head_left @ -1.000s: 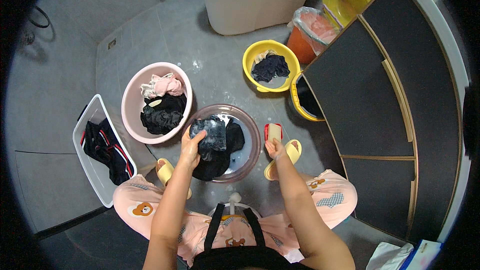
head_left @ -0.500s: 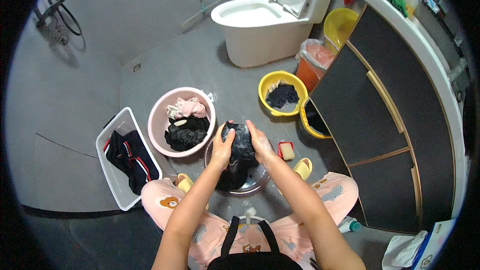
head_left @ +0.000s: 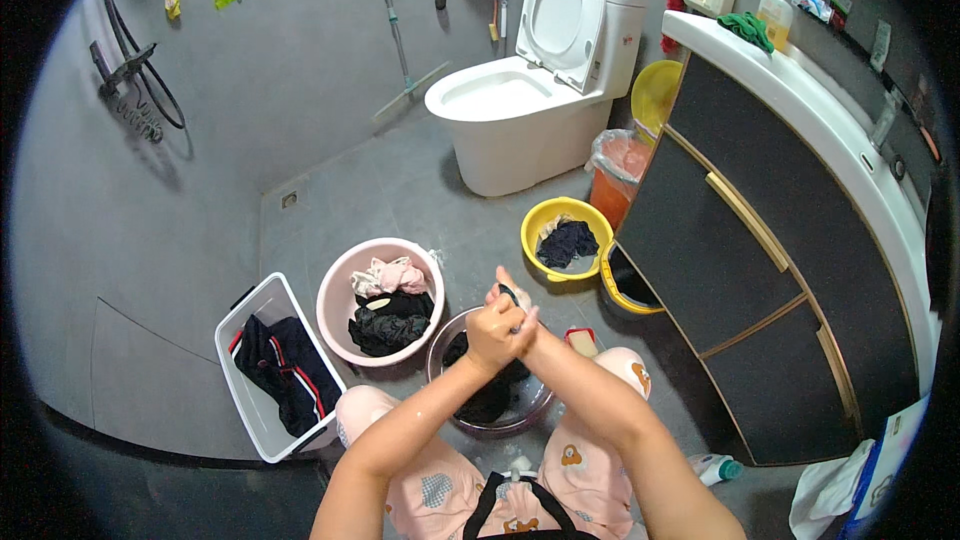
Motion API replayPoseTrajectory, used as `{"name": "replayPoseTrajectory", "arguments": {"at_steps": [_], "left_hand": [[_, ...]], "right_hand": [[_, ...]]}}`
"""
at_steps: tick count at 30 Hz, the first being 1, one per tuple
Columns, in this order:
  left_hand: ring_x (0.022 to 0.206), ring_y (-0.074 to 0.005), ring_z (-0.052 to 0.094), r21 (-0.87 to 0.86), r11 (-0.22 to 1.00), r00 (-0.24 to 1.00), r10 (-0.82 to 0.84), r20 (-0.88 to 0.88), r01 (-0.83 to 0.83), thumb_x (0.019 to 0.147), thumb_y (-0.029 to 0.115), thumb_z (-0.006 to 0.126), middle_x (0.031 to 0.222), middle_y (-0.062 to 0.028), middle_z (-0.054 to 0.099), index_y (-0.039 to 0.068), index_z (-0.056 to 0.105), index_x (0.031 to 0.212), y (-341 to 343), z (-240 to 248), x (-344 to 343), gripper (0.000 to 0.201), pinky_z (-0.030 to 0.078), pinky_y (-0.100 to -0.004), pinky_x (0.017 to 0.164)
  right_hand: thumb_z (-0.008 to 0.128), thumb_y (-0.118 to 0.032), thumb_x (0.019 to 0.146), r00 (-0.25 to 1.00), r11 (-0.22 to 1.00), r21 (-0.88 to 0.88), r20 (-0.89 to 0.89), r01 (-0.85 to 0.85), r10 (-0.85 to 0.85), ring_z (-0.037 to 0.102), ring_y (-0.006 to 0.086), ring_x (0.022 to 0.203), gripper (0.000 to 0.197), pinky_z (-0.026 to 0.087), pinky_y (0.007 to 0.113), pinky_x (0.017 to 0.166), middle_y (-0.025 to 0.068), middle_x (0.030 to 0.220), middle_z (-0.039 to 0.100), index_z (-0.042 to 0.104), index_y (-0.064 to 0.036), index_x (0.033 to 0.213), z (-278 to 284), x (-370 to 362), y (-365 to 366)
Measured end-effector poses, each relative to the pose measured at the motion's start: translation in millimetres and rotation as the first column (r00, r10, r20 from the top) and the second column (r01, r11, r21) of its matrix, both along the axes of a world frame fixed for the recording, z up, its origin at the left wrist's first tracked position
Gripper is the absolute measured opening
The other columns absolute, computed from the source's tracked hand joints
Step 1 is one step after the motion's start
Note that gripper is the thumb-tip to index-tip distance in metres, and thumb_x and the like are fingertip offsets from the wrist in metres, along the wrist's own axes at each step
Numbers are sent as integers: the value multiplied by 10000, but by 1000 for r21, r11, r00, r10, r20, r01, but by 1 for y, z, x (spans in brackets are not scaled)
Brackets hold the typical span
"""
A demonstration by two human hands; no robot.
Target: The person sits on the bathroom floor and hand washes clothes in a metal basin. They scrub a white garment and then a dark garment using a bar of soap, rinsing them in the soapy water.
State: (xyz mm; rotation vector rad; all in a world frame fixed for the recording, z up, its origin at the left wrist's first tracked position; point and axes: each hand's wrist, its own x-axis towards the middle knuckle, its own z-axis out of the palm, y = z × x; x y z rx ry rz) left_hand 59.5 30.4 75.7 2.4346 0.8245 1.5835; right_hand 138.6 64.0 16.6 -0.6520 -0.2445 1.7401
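Down below the left hand (head_left: pixel 490 340) and the right hand (head_left: pixel 512 298), a see-through tub (head_left: pixel 433 370) sits on the gray floor (head_left: pixel 390 185). Black cloth (head_left: pixel 485 405) lies in the tub, right under the hands. Just left of the hands is a pink tub (head_left: pixel 332 312) with pink cloth (head_left: pixel 385 277) and dark cloth (head_left: pixel 390 328) inside. Farther left is a white bin (head_left: pixel 244 410) with dark striped clothes (head_left: pixel 290 372) in it.

Near the hands on the right, a bar of soap (head_left: pixel 581 343) rests in a red dish. Past the hands, a bit to the right, is a yellow bowl (head_left: pixel 532 260) with dark blue cloth (head_left: pixel 568 243). Way ahead of the hands, a white toilet (head_left: pixel 520 155) has its lid up. Off to their right, a big black cupboard (head_left: pixel 765 200) has a white tabletop (head_left: pixel 800 105) on it.

Both bare arms reach up from the bottom and meet in the middle. The hands press together, with the left fingers curled. A little dark strip (head_left: pixel 508 293) pokes out between them. I can't tell what it is, or if either hand grips it.
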Motion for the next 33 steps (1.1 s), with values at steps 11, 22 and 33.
{"name": "replayPoseTrajectory", "arguments": {"at_steps": [11,22,33], "left_hand": [[408,-300,428,-116,992,994,68,84,-58,712,40,553,493,-135,423,14,448,507,17,-21,-4,232,321,-376,401],[402,-295,412,-217,969,986,142,88,-120,754,67,522,480,-142,400,-6,444,526,20,-16,-18,252,299,-377,394],[449,-189,458,-648,757,960,235,152,-83,810,168,512,539,-76,513,7,520,653,41,-14,-44,225,361,-323,446]], "right_hand": [[483,-364,850,996,997,20,45,75,-76,451,101,539,295,374,258,488,-20,600,461,472,-161,636,-31,-5,1],[511,-367,834,946,946,-102,134,308,-294,386,108,431,335,329,269,391,-17,512,402,442,-144,595,29,-28,-16],[523,-434,812,761,979,-36,635,199,-132,343,72,515,426,285,238,480,-40,543,403,491,-86,568,30,-16,-15]]}}
